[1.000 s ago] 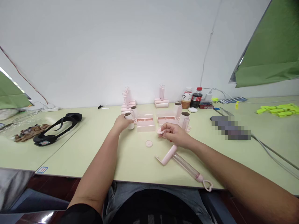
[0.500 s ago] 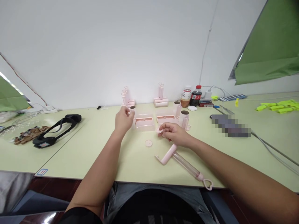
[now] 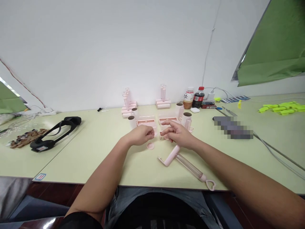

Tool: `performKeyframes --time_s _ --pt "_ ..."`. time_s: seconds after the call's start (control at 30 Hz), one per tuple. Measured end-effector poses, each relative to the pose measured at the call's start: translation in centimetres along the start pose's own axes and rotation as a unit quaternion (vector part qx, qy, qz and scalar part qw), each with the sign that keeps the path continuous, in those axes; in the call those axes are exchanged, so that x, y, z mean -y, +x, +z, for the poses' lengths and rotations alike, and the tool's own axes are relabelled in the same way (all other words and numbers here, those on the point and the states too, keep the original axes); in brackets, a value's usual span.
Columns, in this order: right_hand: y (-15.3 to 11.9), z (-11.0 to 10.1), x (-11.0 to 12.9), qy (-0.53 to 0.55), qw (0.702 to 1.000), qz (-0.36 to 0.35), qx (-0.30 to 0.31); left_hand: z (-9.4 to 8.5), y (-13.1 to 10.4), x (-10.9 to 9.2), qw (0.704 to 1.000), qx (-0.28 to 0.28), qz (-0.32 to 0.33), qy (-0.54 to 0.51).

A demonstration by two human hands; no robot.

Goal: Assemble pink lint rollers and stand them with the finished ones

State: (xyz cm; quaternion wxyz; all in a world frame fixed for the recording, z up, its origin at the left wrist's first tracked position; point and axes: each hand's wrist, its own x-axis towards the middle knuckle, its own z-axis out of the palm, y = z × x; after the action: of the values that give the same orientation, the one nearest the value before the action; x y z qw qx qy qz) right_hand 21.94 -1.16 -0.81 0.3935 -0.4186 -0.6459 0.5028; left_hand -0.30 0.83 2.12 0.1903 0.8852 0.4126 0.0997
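My left hand (image 3: 141,135) is closed at the fingertips, just left of the middle. Whatever its fingers hold, if anything, cannot be made out. My right hand (image 3: 175,135) hovers opposite, its index finger stretched out and the others loosely bent apart. A small pink piece (image 3: 163,136) shows beneath its fingers. Below my left hand lies a round pink cap (image 3: 150,146). Nearer me rests a pink lint roller handle (image 3: 172,156) with a clear tube (image 3: 190,166) and a heart-shaped loop (image 3: 210,185). Behind the hands are open pink boxes (image 3: 145,122), partly hidden.
White paper rolls (image 3: 132,122) stand left, others (image 3: 186,119) right. Assembled pink lint rollers (image 3: 163,104) stand by the wall. Two drink bottles (image 3: 198,98) are at the back right. A black headset (image 3: 57,133) and brown pieces (image 3: 27,138) lie left; yellow-green items (image 3: 282,108) lie far right.
My left hand has moved right and nearer me, away from the paper rolls, towards my right hand. The round cap no longer shows in my right hand, whose fingers have spread.
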Motion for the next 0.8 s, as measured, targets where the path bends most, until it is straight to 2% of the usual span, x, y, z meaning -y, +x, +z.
performKeyframes --time_s 0.07,0.17,0.27,0.33,0.53,0.63,0.73,0.8 --pt "0.0 -0.1 0.1 -0.009 1.0 0.007 -0.018 -0.7 -0.4 0.8 0.995 0.069 -0.069 0.028" --pt "0.1 -0.2 0.1 -0.014 0.999 0.01 -0.032 -0.9 -0.7 1.4 0.978 0.131 -0.148 0.064" --pt "0.1 -0.2 0.1 -0.013 0.999 0.006 -0.032 -0.4 -0.7 1.0 0.963 0.186 -0.173 0.089" --pt "0.1 -0.2 0.1 -0.012 0.999 0.004 -0.033 0.0 -0.5 0.4 0.958 0.202 -0.175 0.108" --pt "0.1 -0.2 0.2 -0.012 0.999 -0.004 -0.043 1.0 0.1 -0.1 0.967 0.152 -0.17 0.11" --pt "0.1 -0.3 0.2 -0.01 0.999 -0.012 -0.046 1.2 0.3 0.0 0.98 0.096 -0.15 0.086" --pt "0.0 -0.3 0.3 0.016 0.999 -0.03 -0.042 1.4 0.5 -0.4 0.994 0.008 -0.101 -0.037" --pt "-0.2 -0.3 0.5 0.045 0.997 -0.049 -0.033 1.8 0.6 -1.3 0.982 0.002 -0.055 -0.181"
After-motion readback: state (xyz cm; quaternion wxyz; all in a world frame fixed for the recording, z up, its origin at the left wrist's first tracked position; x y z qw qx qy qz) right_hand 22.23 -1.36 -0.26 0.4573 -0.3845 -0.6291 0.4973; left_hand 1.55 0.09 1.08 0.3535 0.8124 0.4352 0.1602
